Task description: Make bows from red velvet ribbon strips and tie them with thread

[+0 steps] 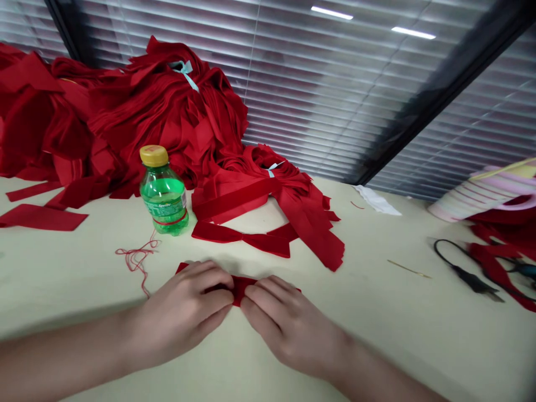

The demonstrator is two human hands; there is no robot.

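Note:
A short strip of red fabric [239, 291] lies low over the table between my two hands. My left hand [188, 307] is closed on its left part, and a red corner shows past the knuckles. My right hand [285, 321] pinches the strip from the other side, its fingertips close to the left ones. Much of the strip is hidden under the fingers. Just beyond my hands rests a red fabric bow [243, 237], gathered at its middle. A loose tangle of red thread [140, 257] lies left of my left hand.
A green Sprite bottle [164, 195] with a yellow cap stands behind the thread. Large piles of red fabric strips [167, 117] lean against the window blinds [310, 84]. At the right are a black cable [464, 276], a striped cup [464, 198] and a white tissue [377, 200].

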